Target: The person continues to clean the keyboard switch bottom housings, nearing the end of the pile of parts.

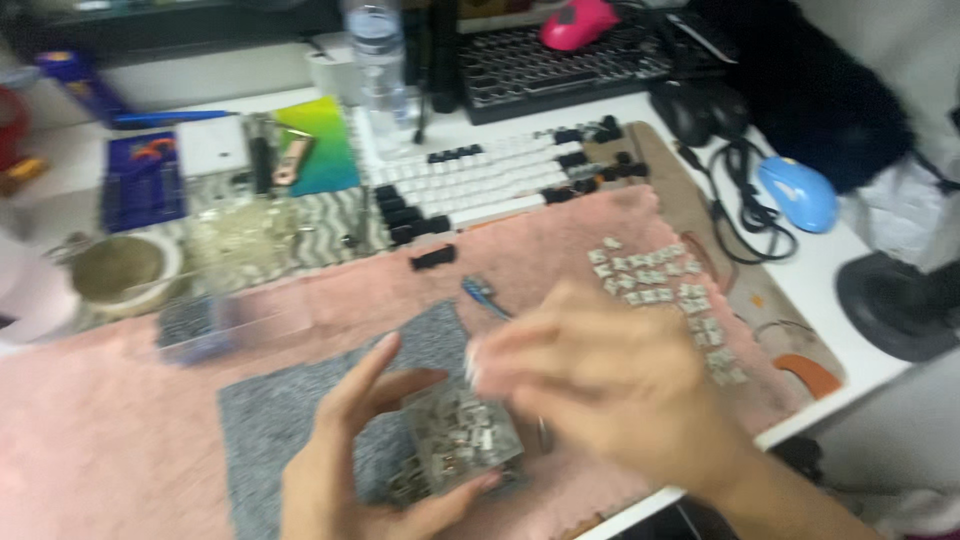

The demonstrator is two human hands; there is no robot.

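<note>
We saw our left hand (370,450) curled around a small clear box (462,440), thumb under its lower edge and fingers raised on its far side. The box was packed with small pale switch-like parts and sat tilted over a grey mat (270,420) that lay on a pink cloth (110,440) spread across the white counter (850,250). Our right hand (610,385) hovered over the box's right side, badly blurred; we could not tell whether it was grasping anything.

At the far left of the counter lay a flat dark blue package (145,180) with a small orange mark, and beside it a card (318,145) shaded green to blue. A blue marker (170,117) lay behind them. A clear plastic bottle (382,70) stood at the back; we could not make out its contents. A round greenish bowl (125,270) sat at the left, and just beside it a clear plastic tray (235,320) held some dark bits at its left end.

Loose pale switches (660,290) were scattered on the cloth to the right, near a black-and-white keyboard (500,180). A blue mouse (797,192) lay well apart at the right.
</note>
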